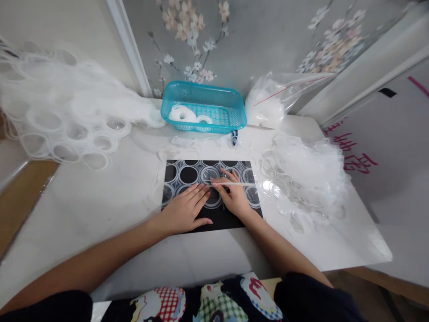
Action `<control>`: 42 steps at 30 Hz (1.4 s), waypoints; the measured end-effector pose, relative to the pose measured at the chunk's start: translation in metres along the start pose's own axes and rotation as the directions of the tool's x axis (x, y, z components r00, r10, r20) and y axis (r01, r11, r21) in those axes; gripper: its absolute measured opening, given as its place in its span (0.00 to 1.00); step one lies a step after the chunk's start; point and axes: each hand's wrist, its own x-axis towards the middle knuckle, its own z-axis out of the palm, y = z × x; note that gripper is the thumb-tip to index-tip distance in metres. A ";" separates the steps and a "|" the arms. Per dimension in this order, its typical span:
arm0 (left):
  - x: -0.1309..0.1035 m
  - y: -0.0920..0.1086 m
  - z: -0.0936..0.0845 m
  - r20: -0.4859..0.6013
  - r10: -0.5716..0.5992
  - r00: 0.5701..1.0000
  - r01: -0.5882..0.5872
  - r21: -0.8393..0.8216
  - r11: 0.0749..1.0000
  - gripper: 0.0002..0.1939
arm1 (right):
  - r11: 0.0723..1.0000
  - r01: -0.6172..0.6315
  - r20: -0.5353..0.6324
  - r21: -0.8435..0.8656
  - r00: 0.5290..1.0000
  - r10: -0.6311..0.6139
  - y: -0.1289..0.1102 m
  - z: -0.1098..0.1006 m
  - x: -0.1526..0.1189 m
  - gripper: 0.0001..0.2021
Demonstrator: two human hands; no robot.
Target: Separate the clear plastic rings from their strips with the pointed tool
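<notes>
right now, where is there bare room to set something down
Bare tabletop lies between left forearm and the white rings at left, and between right forearm and the right-hand pile. Crowded: black mat, around blue basket.

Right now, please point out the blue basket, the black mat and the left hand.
Blue basket (209, 96), head view, inner far wall.
Black mat (228, 219), head view, bare near part.
Left hand (182, 212), head view, back of hand.

Rings (181, 114) in the basket (233, 97), behind the mat (219, 220).
</notes>
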 end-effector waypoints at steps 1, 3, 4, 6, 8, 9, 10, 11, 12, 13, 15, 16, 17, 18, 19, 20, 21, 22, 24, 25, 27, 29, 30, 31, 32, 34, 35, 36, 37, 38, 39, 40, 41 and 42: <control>0.000 0.000 0.000 0.001 -0.005 1.000 0.005 -0.009 1.000 0.40 | 1.000 -0.011 0.002 0.009 1.000 0.011 0.001 -0.001 0.001 0.11; 0.000 0.000 -0.001 0.002 -0.010 1.000 0.010 -0.018 1.000 0.40 | 1.000 -0.019 -0.005 0.017 1.000 0.019 0.002 -0.001 0.002 0.12; 0.000 0.001 -0.001 0.003 -0.010 1.000 0.010 -0.019 1.000 0.40 | 1.000 -0.018 -0.007 0.015 1.000 0.018 0.003 -0.001 0.002 0.12; 0.000 0.001 -0.001 0.001 -0.009 1.000 0.009 -0.021 1.000 0.40 | 1.000 -0.013 -0.004 0.001 1.000 0.013 0.002 0.002 -0.001 0.12; 0.000 0.000 0.000 0.001 -0.007 1.000 0.007 -0.021 1.000 0.40 | 0.999 0.010 0.007 -0.036 1.000 -0.010 0.001 0.005 -0.004 0.12; 0.000 0.000 0.000 0.002 -0.007 1.000 0.007 -0.016 1.000 0.41 | 0.997 0.043 0.023 -0.069 0.999 -0.041 0.001 0.004 -0.004 0.12; 0.000 0.000 0.000 0.006 -0.007 1.000 0.007 -0.012 1.000 0.43 | 0.991 0.083 0.045 -0.109 0.996 -0.079 0.001 0.002 -0.002 0.11; 0.000 0.000 0.000 0.014 -0.007 1.000 0.007 -0.010 1.000 0.45 | 0.980 0.125 0.063 -0.153 0.991 -0.117 0.001 -0.002 0.003 0.11; 0.000 -0.001 -0.001 0.026 -0.008 1.000 0.009 -0.012 1.000 0.47 | 0.968 0.156 0.059 -0.197 0.987 -0.147 0.003 -0.009 0.009 0.11; 0.001 -0.001 -0.002 0.038 -0.012 0.999 0.012 -0.017 1.000 0.48 | 0.959 0.157 0.010 -0.238 0.987 -0.160 0.005 -0.018 0.018 0.11; 0.003 -0.001 -0.007 0.054 -0.022 0.998 0.023 -0.027 0.999 0.48 | 0.959 0.056 -0.250 -0.278 0.960 -0.129 0.010 -0.039 0.033 0.12; 0.005 -0.001 -0.010 0.049 -0.029 0.998 0.030 -0.029 0.999 0.46 | 0.966 -0.036 -0.440 -0.254 0.894 -0.082 0.012 -0.048 0.038 0.15; 0.008 0.000 -0.013 0.033 -0.034 0.999 0.035 -0.028 0.999 0.44 | 0.972 -0.087 -0.535 -0.220 0.844 -0.046 0.014 -0.055 0.038 0.17; 0.013 0.002 -0.015 0.008 -0.035 0.999 0.035 -0.027 0.999 0.41 | 0.976 -0.092 -0.525 -0.196 0.851 -0.025 0.015 -0.059 0.035 0.17; 0.018 0.004 -0.017 -0.019 -0.029 0.999 0.028 -0.026 0.999 0.38 | 0.983 -0.088 -0.470 -0.163 0.883 0.001 0.017 -0.060 0.028 0.17; 0.023 0.006 -0.017 -0.043 -0.015 0.999 0.014 -0.023 1.000 0.36 | 0.989 -0.082 -0.390 -0.122 0.920 0.028 0.018 -0.058 0.019 0.16; 0.030 0.008 -0.016 -0.058 0.007 0.998 -0.008 -0.016 1.000 0.35 | 0.994 -0.084 -0.328 -0.066 0.943 0.058 0.019 -0.053 0.010 0.16; 0.036 0.010 -0.013 -0.059 0.034 0.998 -0.034 -0.007 0.999 0.35 | 0.996 -0.091 -0.285 -0.021 0.955 0.081 0.020 -0.048 0.000 0.16; 0.046 0.013 -0.006 -0.035 0.079 0.996 -0.078 0.014 0.997 0.37 | 0.993 -0.105 -0.254 0.050 0.961 0.114 0.023 -0.037 -0.013 0.17; 0.050 0.013 -0.001 -0.017 0.090 0.996 -0.090 0.025 0.996 0.37 | 0.992 -0.109 -0.247 0.063 0.961 0.121 0.024 -0.034 -0.016 0.17; 0.054 0.013 0.006 0.009 0.097 0.995 -0.097 0.051 0.994 0.38 | 0.990 -0.125 -0.234 0.071 0.962 0.138 0.026 -0.032 -0.016 0.17; 0.055 0.012 0.010 0.013 0.098 0.995 -0.098 0.074 0.992 0.37 | 0.988 -0.142 -0.218 0.065 0.964 0.153 0.028 -0.035 -0.013 0.17; 0.055 0.012 0.011 0.011 0.097 0.995 -0.098 0.082 0.992 0.37 | 0.987 -0.150 -0.210 0.061 0.965 0.160 0.029 -0.036 -0.011 0.17; 0.055 0.011 0.011 0.008 0.096 0.995 -0.096 0.087 0.992 0.36 | 0.986 -0.155 -0.204 0.060 0.965 0.164 0.029 -0.038 -0.010 0.17; 0.054 0.011 0.011 0.006 0.096 0.995 -0.096 0.088 0.992 0.36 | 0.986 -0.156 -0.198 0.058 0.966 0.164 0.030 -0.039 -0.010 0.16; 0.054 0.012 0.010 0.008 0.092 0.996 -0.092 0.083 0.992 0.36 | 0.986 -0.156 -0.184 0.051 0.969 0.163 0.030 -0.038 -0.011 0.16; 0.054 0.012 0.011 0.013 0.090 0.996 -0.090 0.077 0.993 0.36 | 0.987 -0.157 -0.181 0.045 0.970 0.162 0.030 -0.036 -0.013 0.15; 0.054 0.012 0.011 0.018 0.087 0.996 -0.088 0.070 0.994 0.37 | 0.987 -0.156 -0.180 0.033 0.971 0.160 0.029 -0.034 -0.016 0.15; 0.053 0.012 0.012 0.025 0.084 0.996 -0.085 0.060 0.995 0.37 | 0.989 -0.150 -0.181 0.011 0.972 0.150 0.029 -0.032 -0.018 0.14; 0.053 0.012 0.012 0.034 0.082 0.996 -0.084 0.048 0.995 0.37 | 0.991 -0.128 -0.178 -0.025 0.976 0.122 0.028 -0.030 -0.020 0.13; 0.053 0.012 0.013 0.045 0.081 0.996 -0.082 0.033 0.996 0.38 | 0.993 -0.089 -0.162 -0.074 0.984 0.076 0.028 -0.030 -0.020 0.12; 0.052 0.011 0.012 0.058 0.081 0.995 -0.082 0.016 0.996 0.40 | 0.991 -0.037 -0.135 -0.131 0.991 0.019 0.028 -0.032 -0.019 0.11; 0.052 0.011 0.011 0.073 0.083 0.994 -0.084 -0.002 0.997 0.43 | 0.983 0.016 -0.114 -0.184 0.993 -0.037 0.030 -0.037 -0.016 0.10; 0.052 0.010 0.009 0.092 0.084 0.992 -0.083 -0.017 0.996 0.46 | 0.974 0.042 -0.133 -0.224 0.988 -0.074 0.033 -0.044 -0.011 0.10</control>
